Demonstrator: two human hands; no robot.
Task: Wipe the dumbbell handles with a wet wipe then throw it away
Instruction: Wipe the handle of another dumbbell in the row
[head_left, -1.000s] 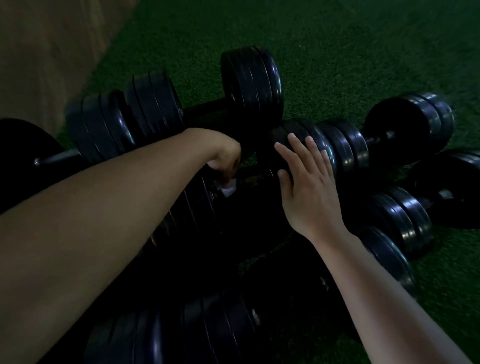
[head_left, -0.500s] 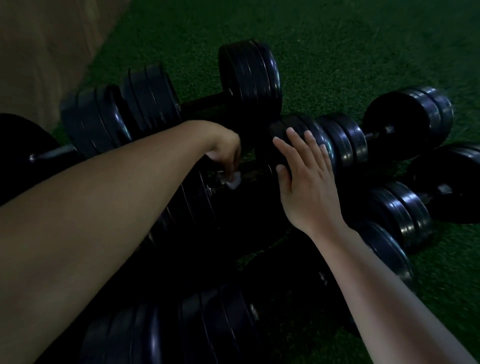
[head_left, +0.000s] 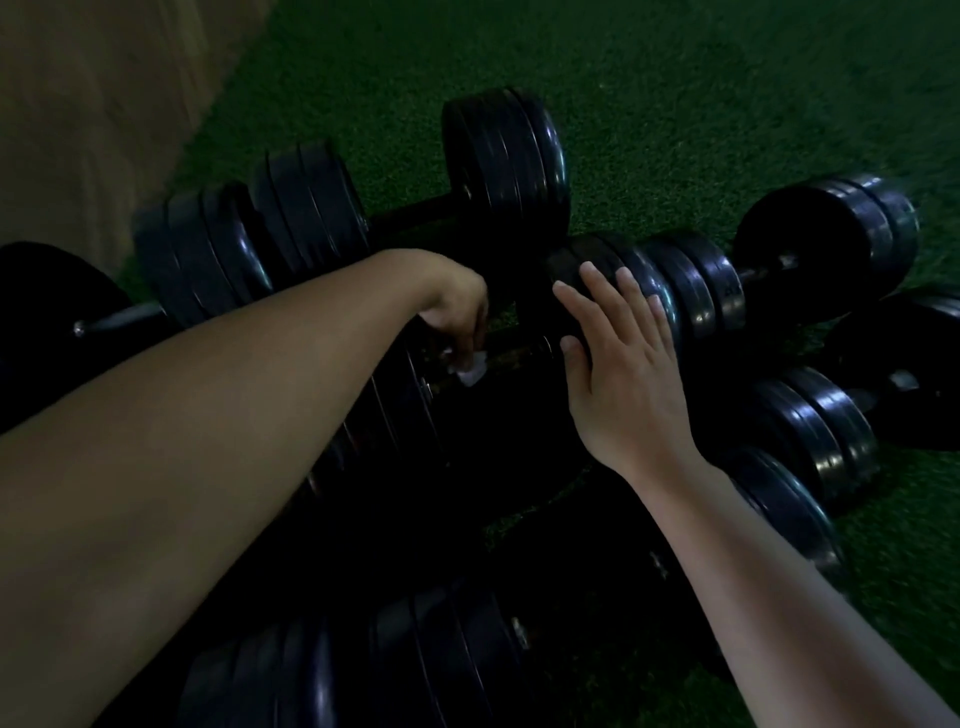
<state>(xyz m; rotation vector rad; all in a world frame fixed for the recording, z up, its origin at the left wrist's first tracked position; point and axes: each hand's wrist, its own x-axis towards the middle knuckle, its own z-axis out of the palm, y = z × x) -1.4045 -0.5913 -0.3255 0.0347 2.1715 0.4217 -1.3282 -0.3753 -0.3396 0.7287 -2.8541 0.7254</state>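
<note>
Several black dumbbells lie in a dim heap on green turf. My left hand (head_left: 457, 312) reaches down among them and pinches a small white wet wipe (head_left: 470, 371) against a dark dumbbell handle (head_left: 519, 353) in the middle of the heap. My right hand (head_left: 618, 353) lies flat with straight fingers on the black plates (head_left: 691, 291) at that handle's right end. Most of the wipe is hidden under my left fingers.
Another dumbbell (head_left: 504, 166) with a long bar lies behind, and one more (head_left: 831, 244) at the right. Further plates (head_left: 395, 660) fill the near foreground. A bare steel bar end (head_left: 114, 319) sticks out at left. Green turf (head_left: 675, 104) spreads beyond; a tan floor strip (head_left: 78, 104) lies upper left.
My left hand with the wipe has shifted slightly along the handle. My right hand stays flat on the plates. The view has drifted a little.
</note>
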